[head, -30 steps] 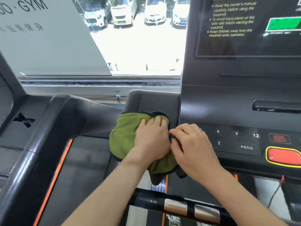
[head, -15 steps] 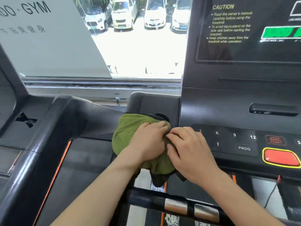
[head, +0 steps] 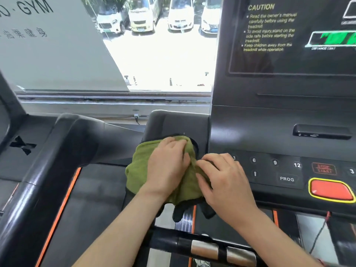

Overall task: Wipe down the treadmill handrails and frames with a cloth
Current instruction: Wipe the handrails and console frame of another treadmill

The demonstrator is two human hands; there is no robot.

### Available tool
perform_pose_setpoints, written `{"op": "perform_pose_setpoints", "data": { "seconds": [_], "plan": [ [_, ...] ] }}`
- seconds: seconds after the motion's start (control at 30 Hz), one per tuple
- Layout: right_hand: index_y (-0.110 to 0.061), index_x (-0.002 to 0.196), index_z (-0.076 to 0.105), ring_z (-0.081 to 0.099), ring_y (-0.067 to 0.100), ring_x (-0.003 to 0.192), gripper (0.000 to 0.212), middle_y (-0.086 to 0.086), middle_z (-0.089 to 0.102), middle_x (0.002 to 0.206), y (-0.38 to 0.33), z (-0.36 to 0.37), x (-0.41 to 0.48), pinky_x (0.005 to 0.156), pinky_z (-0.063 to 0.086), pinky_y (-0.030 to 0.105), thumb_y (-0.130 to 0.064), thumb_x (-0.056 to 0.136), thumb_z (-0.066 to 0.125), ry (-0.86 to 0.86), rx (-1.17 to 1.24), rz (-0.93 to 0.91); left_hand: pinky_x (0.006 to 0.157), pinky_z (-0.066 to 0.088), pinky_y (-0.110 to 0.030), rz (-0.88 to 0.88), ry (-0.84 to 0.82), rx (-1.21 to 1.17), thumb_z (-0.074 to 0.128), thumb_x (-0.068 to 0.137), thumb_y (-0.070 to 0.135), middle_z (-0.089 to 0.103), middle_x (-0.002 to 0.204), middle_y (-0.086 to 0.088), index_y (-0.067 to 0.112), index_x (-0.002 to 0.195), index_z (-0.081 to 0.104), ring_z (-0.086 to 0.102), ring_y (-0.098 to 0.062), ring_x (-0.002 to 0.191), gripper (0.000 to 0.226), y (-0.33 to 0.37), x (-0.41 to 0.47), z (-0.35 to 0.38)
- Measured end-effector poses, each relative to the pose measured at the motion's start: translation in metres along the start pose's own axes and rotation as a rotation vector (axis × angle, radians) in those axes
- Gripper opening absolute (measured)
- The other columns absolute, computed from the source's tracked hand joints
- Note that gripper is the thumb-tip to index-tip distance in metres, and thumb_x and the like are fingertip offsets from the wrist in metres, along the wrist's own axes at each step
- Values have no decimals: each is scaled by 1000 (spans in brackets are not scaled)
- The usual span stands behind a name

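Cloth [head: 146, 170] at frame centre, bunched over cup recess [head: 194, 145] left of keypad [head: 273, 168]. Left hand [head: 167, 166] presses it flat, fingers spread; right hand [head: 225, 182] fingers pinch its edge. Advice: keep cloth off buttons, work rim round.

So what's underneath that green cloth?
The green cloth lies over a round recess in the treadmill console; only its dark far rim shows. Both the left hand and right hand press on top. The recess's contents are covered.

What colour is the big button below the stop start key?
Red-orange with a yellow border, seen in the head view.
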State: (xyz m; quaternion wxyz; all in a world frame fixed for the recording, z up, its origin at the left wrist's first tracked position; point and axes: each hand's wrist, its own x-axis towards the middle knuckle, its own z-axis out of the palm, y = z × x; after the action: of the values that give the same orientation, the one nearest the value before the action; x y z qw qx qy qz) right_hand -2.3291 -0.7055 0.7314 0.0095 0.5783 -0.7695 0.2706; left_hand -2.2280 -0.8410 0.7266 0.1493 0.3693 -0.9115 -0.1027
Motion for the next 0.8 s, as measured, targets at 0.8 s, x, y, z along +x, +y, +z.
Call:
{"op": "perform_pose_setpoints", "data": {
  "seconds": [0.8],
  "plan": [
    [-11, 131, 54, 51, 30, 118, 51, 12, 52, 132, -17, 3, 36, 85, 52, 44, -31, 85, 61, 47, -77, 216, 78, 32, -19, -253, 173, -591, 67, 88, 14, 57, 107, 0, 11, 119, 51, 53, -17, 96, 35, 31, 109, 5]
  ]
}}
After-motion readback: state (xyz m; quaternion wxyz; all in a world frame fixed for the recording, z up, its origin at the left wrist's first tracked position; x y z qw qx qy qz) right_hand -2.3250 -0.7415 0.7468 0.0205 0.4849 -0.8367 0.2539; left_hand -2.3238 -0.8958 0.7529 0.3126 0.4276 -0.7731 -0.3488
